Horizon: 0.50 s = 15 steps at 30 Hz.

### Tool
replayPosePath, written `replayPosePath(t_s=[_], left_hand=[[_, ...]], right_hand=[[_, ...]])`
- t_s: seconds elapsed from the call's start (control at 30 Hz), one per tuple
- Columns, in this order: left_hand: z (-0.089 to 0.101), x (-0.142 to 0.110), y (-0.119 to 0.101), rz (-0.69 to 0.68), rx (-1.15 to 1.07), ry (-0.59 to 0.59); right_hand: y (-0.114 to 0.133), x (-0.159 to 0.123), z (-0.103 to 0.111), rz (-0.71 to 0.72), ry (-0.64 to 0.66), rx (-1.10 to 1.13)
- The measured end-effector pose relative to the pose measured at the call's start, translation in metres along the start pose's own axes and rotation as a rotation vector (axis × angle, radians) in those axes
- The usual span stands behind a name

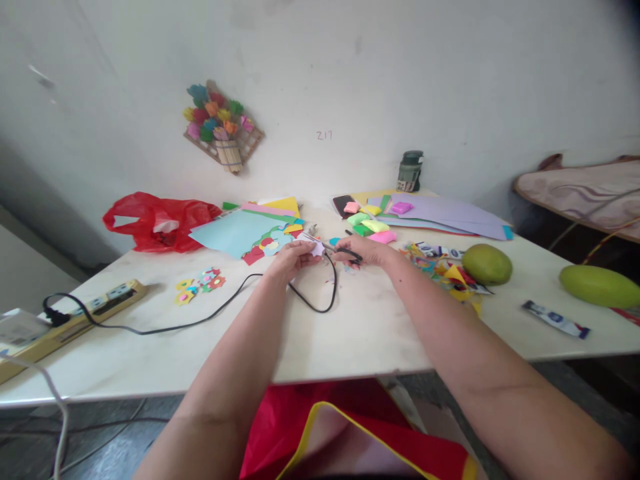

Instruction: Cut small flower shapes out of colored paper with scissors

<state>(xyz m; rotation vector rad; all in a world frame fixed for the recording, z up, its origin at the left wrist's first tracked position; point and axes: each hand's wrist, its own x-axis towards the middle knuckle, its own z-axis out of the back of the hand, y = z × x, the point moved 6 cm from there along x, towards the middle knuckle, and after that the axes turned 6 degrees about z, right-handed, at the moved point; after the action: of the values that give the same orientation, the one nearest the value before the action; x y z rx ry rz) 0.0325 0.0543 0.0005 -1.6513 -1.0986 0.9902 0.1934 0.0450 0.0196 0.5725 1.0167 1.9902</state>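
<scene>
My left hand (294, 259) pinches a small piece of pale lilac paper (318, 249) above the middle of the white table. In my right hand (367, 251) is a pair of black-handled scissors (356, 256), its blades pointing left at the paper. Whether the blades touch or cut the paper is too small to tell. A black cable (334, 293) loops on the table below both hands. Just behind my left hand lie cut colored paper shapes (270, 241) beside a light blue sheet (230, 233). Soft colored clay packs (367, 225) sit beyond my right hand.
A red plastic bag (187, 230) and a power strip (100, 308) are on the left, near paper flowers (200, 285). On the right are paper scraps (453, 277), two green fruits (487, 264), a glue tube (556, 320) and purple sheets (445, 217). A dark bottle (410, 171) stands at the back.
</scene>
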Motion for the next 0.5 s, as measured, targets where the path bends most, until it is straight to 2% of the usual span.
replayPosePath(t_s=[0.5], left_hand=[[0.0027,0.0015,-0.0003,-0.029,0.002,-0.005]], right_hand=[[0.0007,-0.0009,0.0005,-0.003,0.003,-0.018]])
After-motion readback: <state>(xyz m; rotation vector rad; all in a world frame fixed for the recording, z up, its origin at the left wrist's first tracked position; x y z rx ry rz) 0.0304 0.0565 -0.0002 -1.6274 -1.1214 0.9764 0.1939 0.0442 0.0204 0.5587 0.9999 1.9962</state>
